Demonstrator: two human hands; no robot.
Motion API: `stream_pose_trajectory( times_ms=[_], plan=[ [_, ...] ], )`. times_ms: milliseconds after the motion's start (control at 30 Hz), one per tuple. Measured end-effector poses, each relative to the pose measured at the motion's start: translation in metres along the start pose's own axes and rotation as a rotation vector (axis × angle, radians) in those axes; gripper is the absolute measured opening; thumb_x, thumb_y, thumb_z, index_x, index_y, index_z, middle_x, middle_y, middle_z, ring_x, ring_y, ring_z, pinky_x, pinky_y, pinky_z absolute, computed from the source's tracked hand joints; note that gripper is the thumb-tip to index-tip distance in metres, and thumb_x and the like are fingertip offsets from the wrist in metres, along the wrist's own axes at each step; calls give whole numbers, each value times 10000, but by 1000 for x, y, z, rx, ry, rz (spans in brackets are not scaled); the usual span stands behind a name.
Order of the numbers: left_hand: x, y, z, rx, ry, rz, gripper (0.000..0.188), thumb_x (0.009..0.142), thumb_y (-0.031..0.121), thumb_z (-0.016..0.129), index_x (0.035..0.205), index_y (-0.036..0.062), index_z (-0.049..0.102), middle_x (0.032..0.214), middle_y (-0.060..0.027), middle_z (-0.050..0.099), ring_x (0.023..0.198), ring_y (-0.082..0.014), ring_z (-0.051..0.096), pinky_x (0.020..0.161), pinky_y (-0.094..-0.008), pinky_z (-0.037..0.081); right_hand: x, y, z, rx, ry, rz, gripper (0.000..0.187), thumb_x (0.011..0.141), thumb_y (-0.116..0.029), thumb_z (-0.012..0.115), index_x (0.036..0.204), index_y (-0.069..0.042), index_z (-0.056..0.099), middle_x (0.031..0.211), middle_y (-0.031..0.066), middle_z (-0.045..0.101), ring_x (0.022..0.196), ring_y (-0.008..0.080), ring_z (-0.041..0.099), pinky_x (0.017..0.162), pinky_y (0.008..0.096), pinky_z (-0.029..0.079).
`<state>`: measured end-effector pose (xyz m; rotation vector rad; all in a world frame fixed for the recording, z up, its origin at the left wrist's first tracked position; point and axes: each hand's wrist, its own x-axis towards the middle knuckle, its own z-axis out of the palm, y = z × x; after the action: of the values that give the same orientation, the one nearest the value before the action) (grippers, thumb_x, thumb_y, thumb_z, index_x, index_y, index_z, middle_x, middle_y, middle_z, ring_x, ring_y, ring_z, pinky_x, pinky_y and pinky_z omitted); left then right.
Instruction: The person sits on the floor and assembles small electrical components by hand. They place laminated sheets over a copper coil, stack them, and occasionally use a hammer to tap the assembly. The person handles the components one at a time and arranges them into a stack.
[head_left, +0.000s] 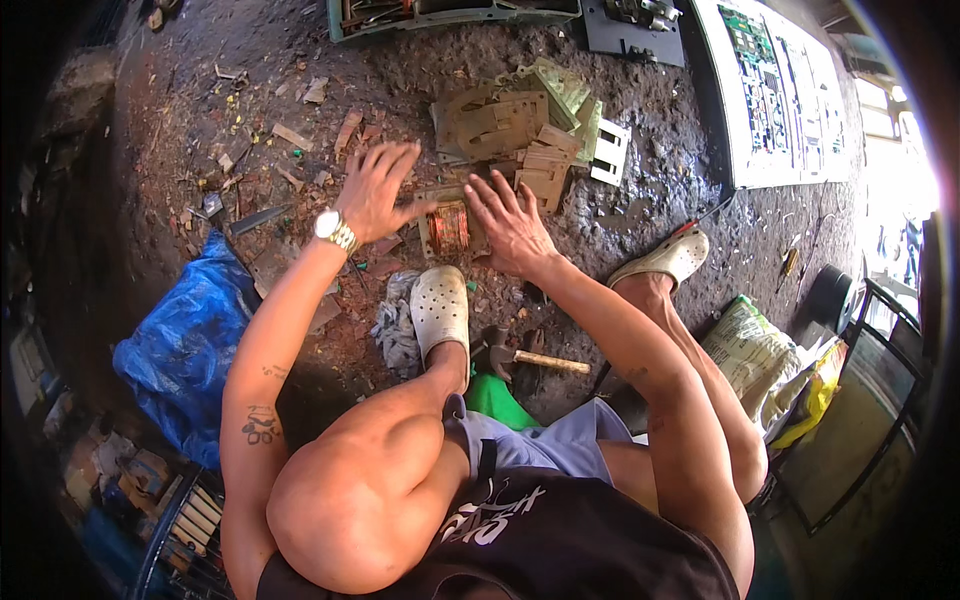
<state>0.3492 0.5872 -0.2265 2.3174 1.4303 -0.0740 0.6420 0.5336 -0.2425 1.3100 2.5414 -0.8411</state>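
Observation:
A coil of copper wire (449,230), wound between flat end plates, lies on the dirt just ahead of my foot. My left hand (376,198), with a watch at its wrist, is on the coil's left; its fingers are stretched out and its thumb reaches the coil's upper edge. On the right side, my right hand (512,228) has its fingers spread, close to the coil's right plate. Neither hand is gripping anything. Whether the palms touch the coil is hard to see. Beyond them sits a pile of flat tan slotted plates (500,122).
A hammer (545,361) lies behind my white clog (439,312). To the left are a knife-like blade (257,220) and a blue tarp (190,335). A white panel with circuit boards (735,150) stands at the far right, a metal case (455,15) at the back. Scraps litter the ground.

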Motion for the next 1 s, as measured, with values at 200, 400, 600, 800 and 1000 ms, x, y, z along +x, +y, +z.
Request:
stream_pose_trajectory(
  times_ms=[200, 400, 600, 800, 1000],
  plan=[
    [-47, 17, 41, -41, -46, 5, 1253, 717, 704, 825, 1647, 65, 281, 1691, -136, 313, 1561, -371, 280, 1207, -659, 297, 16, 5, -1, -72, 38, -59, 1364, 675, -445, 960, 1707, -142, 120, 1692, 97, 301, 1580, 368, 250, 1237, 633, 295],
    [-35, 35, 46, -2, -139, -131, 1379, 618, 682, 897, 1665, 79, 233, 1734, -93, 231, 1593, -364, 210, 1211, -728, 229, 18, 11, -1, -41, 55, -68, 1359, 653, -445, 965, 1702, -167, 147, 1650, 122, 351, 1542, 371, 306, 1222, 629, 304],
    [-40, 28, 48, 57, -141, -95, 1369, 619, 700, 879, 1658, 66, 253, 1732, -107, 227, 1595, -362, 202, 1214, -732, 211, -12, 50, -18, -160, -87, 170, 1352, 738, -497, 935, 1718, -206, 51, 1705, 174, 276, 1578, 400, 249, 1264, 670, 227],
    [-37, 31, 50, 65, -188, -121, 1369, 624, 709, 866, 1656, 50, 253, 1735, -120, 213, 1599, -351, 197, 1211, -737, 201, -18, 54, -44, -200, -6, 231, 1319, 785, -570, 884, 1718, -183, 36, 1783, 152, -64, 1632, 407, -43, 1283, 691, 96],
    [-34, 44, 51, 97, -98, -118, 1358, 599, 668, 879, 1639, 37, 276, 1719, -121, 234, 1607, -359, 167, 1178, -779, 217, 20, 0, -1, -26, 38, -69, 1405, 642, -497, 965, 1706, -133, 123, 1733, 144, 198, 1627, 367, 129, 1284, 636, 189]
  ],
)
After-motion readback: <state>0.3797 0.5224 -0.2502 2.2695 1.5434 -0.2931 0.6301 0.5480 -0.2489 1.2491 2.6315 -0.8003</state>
